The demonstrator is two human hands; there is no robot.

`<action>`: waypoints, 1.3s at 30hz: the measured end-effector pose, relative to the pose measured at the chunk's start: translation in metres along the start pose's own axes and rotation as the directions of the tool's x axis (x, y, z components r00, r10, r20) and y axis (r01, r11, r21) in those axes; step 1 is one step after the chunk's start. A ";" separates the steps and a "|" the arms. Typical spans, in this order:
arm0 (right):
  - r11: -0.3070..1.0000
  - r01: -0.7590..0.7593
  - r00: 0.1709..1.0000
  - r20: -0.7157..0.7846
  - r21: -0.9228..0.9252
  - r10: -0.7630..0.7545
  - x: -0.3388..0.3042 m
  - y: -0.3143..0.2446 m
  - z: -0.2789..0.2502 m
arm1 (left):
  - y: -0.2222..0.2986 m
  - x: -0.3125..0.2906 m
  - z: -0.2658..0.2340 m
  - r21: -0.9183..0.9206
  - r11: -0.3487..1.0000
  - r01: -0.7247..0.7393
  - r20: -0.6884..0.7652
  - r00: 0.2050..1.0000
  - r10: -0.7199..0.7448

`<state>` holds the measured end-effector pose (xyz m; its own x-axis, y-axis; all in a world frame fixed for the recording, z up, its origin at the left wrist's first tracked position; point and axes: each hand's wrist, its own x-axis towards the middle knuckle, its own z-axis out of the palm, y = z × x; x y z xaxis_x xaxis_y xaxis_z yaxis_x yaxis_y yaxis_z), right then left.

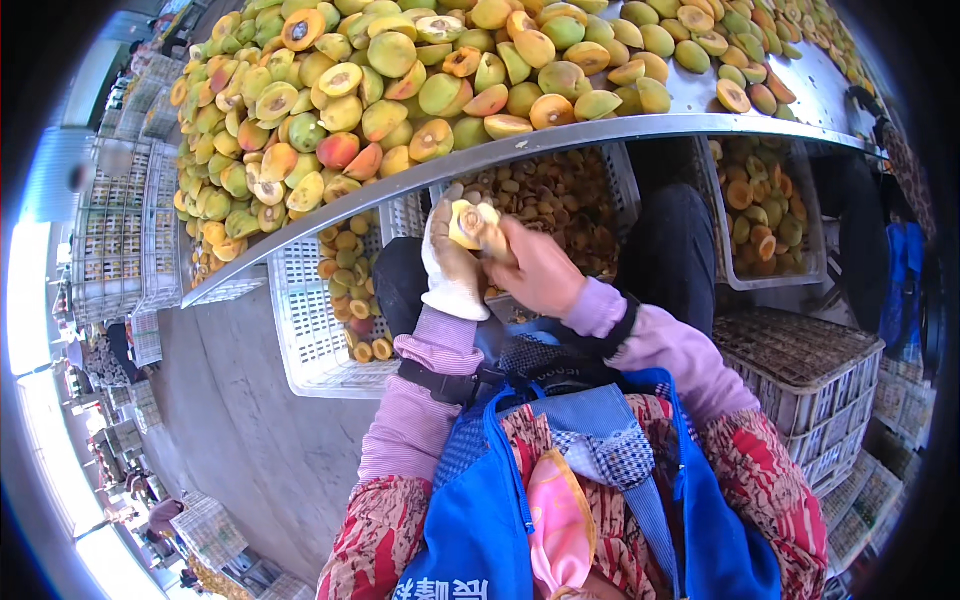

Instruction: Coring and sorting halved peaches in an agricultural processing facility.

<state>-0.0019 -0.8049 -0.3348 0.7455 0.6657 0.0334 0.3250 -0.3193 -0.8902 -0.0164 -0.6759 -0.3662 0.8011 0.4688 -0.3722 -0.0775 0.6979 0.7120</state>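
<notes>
My left hand (452,262), in a white glove with a brown-stained palm, holds a yellow peach half (468,224), its cut face turned up and a brownish hollow or stone at its middle. Bare and slightly blurred, my right hand (540,268) is closed right beside the fruit. Its fingers are wrapped round something that I cannot make out, close against the peach half. Both hands are over my lap, just below the metal table rim (520,143). Beyond that rim lies a large heap of green, yellow and reddish peach halves (390,55).
Under the table, a crate of brown scraps (560,200) stands between my knees. White crates of peach halves (300,340) (735,265) flank my legs. A stacked crate (800,370) stands at my right. Tall crate stacks (120,220) and people are at the far left.
</notes>
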 end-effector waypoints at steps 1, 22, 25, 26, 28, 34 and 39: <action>0.991 0.006 0.992 0.128 0.136 -0.024 -0.007 0.003 -0.005 | 0.007 -0.003 0.007 -0.038 0.999 -0.015 0.025 1.000 0.016; 0.935 -0.306 0.929 0.273 0.180 0.252 0.001 0.016 0.000 | 0.005 -0.013 0.009 0.293 0.919 -0.263 0.080 0.965 0.250; 0.936 -0.253 0.954 0.222 0.245 0.200 -0.002 0.022 0.006 | 0.007 -0.014 0.014 0.235 0.953 -0.191 0.087 0.981 0.175; 0.917 -0.258 0.961 0.180 0.304 0.210 -0.001 0.021 0.010 | 0.008 -0.015 0.017 0.219 0.954 -0.203 0.086 0.978 0.188; 0.913 -0.248 0.969 0.100 0.323 0.227 -0.005 0.017 0.015 | 0.009 -0.020 0.023 0.148 0.973 -0.179 0.065 0.983 0.171; 0.912 -0.326 0.944 0.137 0.249 0.301 -0.001 -0.001 0.009 | 0.007 -0.018 0.019 0.107 0.976 -0.189 0.015 0.982 0.189; 0.901 -0.363 0.928 0.184 0.237 0.325 0.006 -0.002 0.002 | 0.005 -0.014 0.018 0.249 0.918 -0.309 0.011 0.948 0.317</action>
<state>0.0011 -0.7988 -0.3338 0.6898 0.6382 -0.3419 -0.1152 -0.3695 -0.9221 -0.0170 -0.6883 -0.3467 0.7417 0.6597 -0.1211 -0.1709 0.3604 0.9170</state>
